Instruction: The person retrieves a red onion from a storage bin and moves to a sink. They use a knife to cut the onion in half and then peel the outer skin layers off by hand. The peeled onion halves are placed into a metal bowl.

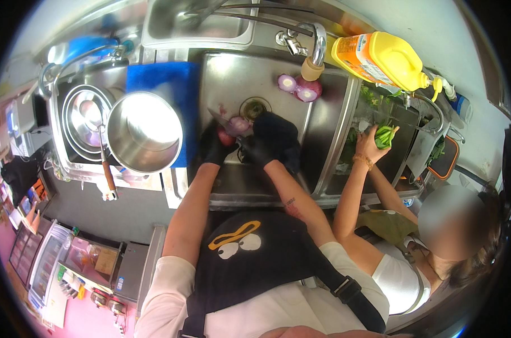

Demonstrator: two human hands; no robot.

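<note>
My left hand [215,145], in a black glove, grips a red onion [226,137] low over the middle sink basin. My right hand [256,148], gloved the same way, is closed around a knife whose handle is mostly hidden. The knife's blade [220,120] slants up and left past the onion in my left hand. Just beyond the blade is a pale purple peeled onion piece [239,125]. Dark bunched material [277,133], perhaps a bag or cloth, lies beside my right hand. Cut red onions [299,88] rest farther back in the basin, beneath the faucet.
A deep steel pot [144,133] and nested steel bowls [87,114] stand left, near a blue cloth [162,76]. Behind the right-hand sink sits a yellow jug [378,59]. A co-worker's hand [368,145] holds green vegetables [384,137] over that sink. The faucet [318,46] overhangs my basin.
</note>
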